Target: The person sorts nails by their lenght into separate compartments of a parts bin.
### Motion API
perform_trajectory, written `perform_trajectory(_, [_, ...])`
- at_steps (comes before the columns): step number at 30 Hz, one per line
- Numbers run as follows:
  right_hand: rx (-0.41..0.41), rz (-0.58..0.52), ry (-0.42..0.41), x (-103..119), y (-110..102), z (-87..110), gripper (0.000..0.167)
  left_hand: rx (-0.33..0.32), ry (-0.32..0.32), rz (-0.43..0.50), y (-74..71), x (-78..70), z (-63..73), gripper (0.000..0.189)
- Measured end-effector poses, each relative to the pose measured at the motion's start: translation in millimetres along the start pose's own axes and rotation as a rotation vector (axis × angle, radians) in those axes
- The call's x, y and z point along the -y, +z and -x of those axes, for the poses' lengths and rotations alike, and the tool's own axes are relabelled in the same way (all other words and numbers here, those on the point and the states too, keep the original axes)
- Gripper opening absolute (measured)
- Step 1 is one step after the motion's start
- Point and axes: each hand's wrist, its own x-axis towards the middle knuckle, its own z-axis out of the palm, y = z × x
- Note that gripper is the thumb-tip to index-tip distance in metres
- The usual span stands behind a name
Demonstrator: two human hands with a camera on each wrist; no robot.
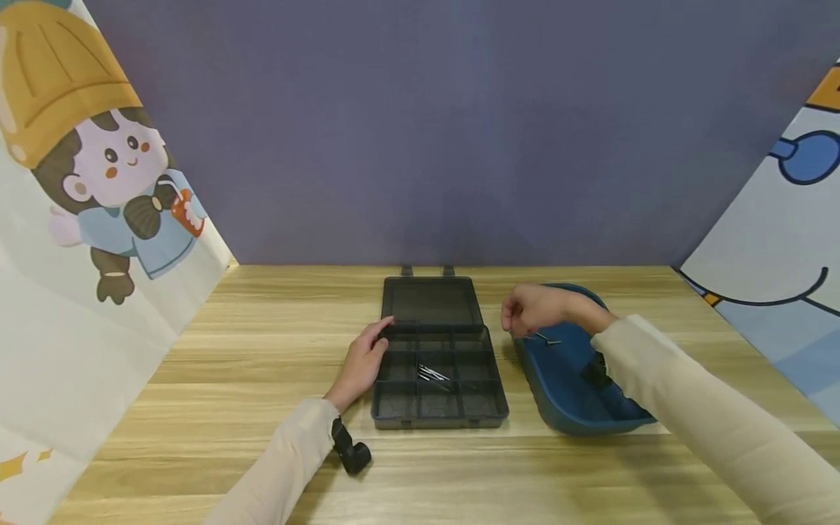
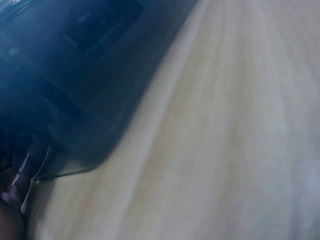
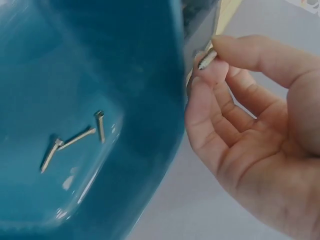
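Observation:
My right hand [image 1: 534, 306] is at the left rim of a blue basin [image 1: 571, 421], pinching a small screw [image 3: 207, 59] between thumb and fingertips. In the right wrist view the screw's threaded end sticks out, while the rest is hidden by the fingers. Several loose screws [image 3: 101, 127] lie on the basin floor. To the left stands a dark see-through compartment box [image 1: 440, 422] with its lid [image 1: 433, 300] folded back. Silvery screws [image 1: 433, 374] lie in its middle compartment. My left hand [image 1: 359, 362] rests against the box's left edge, fingers extended.
The wooden table [image 1: 262, 350] meets a grey-purple panel [image 1: 446, 146] at the back. Printed cartoon panels flank both sides. A black wrist camera [image 1: 352, 448] hangs from the left sleeve, and another dark device [image 1: 596, 370] sits under the right wrist over the basin.

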Motion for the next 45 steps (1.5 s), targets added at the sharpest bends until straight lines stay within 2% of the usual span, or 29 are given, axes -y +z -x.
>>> perform_trajectory(10, [0.009, 0.023, -0.069, 17.7, 12.3, -18.1, 0.015, 0.000, 0.000, -0.003, -1.1, 0.3, 0.0, 0.042])
perform_trajectory(19, [0.036, 0.047, -0.074, 29.8, 25.1, -30.0, 0.013, 0.005, -0.002, -0.011, -0.7, 0.0, 0.7, 0.042])
perform_trajectory(25, [0.051, 0.058, -0.107, 32.9, 32.1, -36.6, 0.012, 0.001, 0.000, -0.009, -0.7, -0.1, 0.5, 0.042])
perform_trajectory(45, [0.051, 0.074, -0.049, 30.9, 36.6, -43.5, 0.017, 0.002, 0.002, -0.011, -0.1, 0.3, 0.4, 0.042])
